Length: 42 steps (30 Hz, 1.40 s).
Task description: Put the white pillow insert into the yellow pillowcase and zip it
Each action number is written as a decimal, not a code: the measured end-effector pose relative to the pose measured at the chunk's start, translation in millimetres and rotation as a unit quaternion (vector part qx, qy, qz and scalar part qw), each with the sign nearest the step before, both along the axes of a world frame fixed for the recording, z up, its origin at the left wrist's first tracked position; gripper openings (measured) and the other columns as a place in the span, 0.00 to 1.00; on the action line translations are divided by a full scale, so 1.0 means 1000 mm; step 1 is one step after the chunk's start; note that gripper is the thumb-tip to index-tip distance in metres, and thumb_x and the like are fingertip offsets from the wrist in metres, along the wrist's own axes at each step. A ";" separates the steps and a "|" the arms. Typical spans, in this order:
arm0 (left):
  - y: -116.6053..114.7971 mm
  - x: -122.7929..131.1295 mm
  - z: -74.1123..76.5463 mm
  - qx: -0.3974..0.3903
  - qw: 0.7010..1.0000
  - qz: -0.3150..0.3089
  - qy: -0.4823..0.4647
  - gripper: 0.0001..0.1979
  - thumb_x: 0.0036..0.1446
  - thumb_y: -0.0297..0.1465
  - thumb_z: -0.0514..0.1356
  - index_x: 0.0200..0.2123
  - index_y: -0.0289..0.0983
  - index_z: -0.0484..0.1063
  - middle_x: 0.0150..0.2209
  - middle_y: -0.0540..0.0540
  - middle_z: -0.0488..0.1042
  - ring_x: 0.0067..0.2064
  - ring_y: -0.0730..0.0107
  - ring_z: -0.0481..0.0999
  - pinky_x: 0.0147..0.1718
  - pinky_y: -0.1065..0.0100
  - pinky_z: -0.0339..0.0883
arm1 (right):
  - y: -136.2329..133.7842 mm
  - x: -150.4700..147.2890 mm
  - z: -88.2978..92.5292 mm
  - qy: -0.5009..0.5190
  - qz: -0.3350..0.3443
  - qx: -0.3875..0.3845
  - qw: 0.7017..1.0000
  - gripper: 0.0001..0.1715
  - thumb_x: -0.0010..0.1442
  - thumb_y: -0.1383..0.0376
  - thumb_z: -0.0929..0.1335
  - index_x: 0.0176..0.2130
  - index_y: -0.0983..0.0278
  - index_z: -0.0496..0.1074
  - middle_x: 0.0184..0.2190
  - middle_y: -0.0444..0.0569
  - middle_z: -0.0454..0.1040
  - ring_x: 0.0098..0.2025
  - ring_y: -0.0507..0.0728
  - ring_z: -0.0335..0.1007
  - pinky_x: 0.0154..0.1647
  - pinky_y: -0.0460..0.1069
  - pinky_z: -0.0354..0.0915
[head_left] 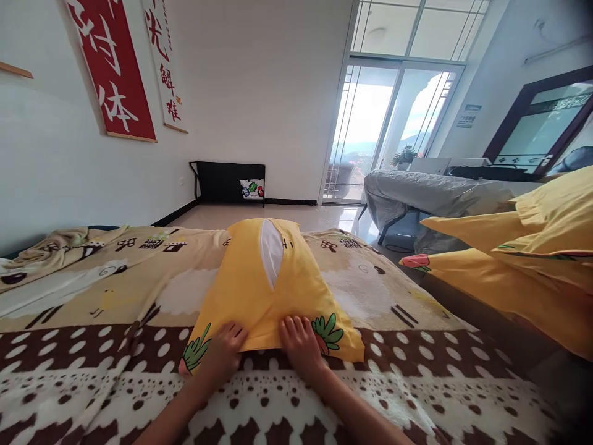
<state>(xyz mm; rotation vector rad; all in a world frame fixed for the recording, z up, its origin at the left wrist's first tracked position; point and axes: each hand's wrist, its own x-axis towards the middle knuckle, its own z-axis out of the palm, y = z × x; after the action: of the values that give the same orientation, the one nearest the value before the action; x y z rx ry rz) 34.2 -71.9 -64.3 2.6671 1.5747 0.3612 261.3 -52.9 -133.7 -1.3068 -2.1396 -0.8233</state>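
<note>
A pillow in a yellow pillowcase [259, 290] with carrot prints lies on the bed in front of me. A slit in the case shows the white pillow [271, 250] inside. My left hand [225, 351] rests on the near edge of the case with its fingers curled onto the fabric. My right hand [300, 343] presses flat on the same edge, fingers stretched out and slightly apart. Both hands touch the near hem of the pillowcase.
A brown and cream patterned blanket [92, 371] covers the bed. Two more yellow pillows [523, 253] are stacked at the right. A covered table [435, 194] stands by the glass balcony door [370, 130]. A black rack [227, 181] sits against the far wall.
</note>
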 end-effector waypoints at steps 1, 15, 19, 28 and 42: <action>0.002 -0.003 -0.003 0.000 1.000 -0.015 0.000 0.14 0.48 0.16 0.49 0.32 0.35 0.69 0.39 0.42 0.72 0.42 0.58 0.68 0.41 0.62 0.61 | 0.002 0.006 0.001 -0.007 -0.014 0.021 1.000 0.13 0.61 0.74 0.61 0.44 0.67 0.69 0.37 0.55 0.70 0.41 0.61 0.62 0.47 0.59 0.57; 0.019 0.070 -0.041 0.173 0.981 -0.022 0.084 0.16 0.60 0.21 0.46 0.45 0.32 0.70 0.40 0.36 0.71 0.43 0.55 0.68 0.43 0.56 0.62 | 0.006 0.024 0.025 -0.014 0.058 -0.096 0.994 0.08 0.58 0.76 0.65 0.31 0.65 0.66 0.30 0.47 0.68 0.33 0.56 0.61 0.36 0.50 0.57; 0.027 0.073 -0.032 0.148 0.986 -0.002 0.079 0.14 0.58 0.18 0.47 0.39 0.30 0.71 0.37 0.35 0.72 0.40 0.57 0.70 0.38 0.60 0.64 | 0.004 0.033 0.021 -0.019 0.054 -0.097 0.994 0.08 0.58 0.76 0.65 0.31 0.64 0.65 0.31 0.47 0.68 0.33 0.56 0.61 0.36 0.50 0.57; 0.026 0.051 -0.048 0.094 0.982 -0.110 0.122 0.14 0.49 0.17 0.53 0.36 0.33 0.73 0.36 0.38 0.74 0.37 0.58 0.73 0.33 0.64 0.64 | -0.009 0.059 0.004 -0.019 0.023 -0.033 0.999 0.11 0.57 0.78 0.65 0.29 0.63 0.64 0.27 0.46 0.66 0.30 0.56 0.61 0.36 0.51 0.56; 0.024 0.102 -0.051 0.197 0.973 -0.090 0.086 0.10 0.60 0.22 0.49 0.37 0.32 0.70 0.33 0.40 0.71 0.37 0.56 0.70 0.35 0.58 0.64 | -0.020 0.063 0.023 -0.066 0.095 0.048 0.992 0.10 0.63 0.73 0.60 0.37 0.67 0.70 0.28 0.48 0.70 0.32 0.57 0.62 0.44 0.54 0.56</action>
<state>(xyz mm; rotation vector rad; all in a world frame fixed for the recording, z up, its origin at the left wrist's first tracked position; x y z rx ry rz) 136.3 -48.2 -115.5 3.1915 1.4079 0.4944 324.5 -73.2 -110.9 -1.0081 -2.2548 -0.9425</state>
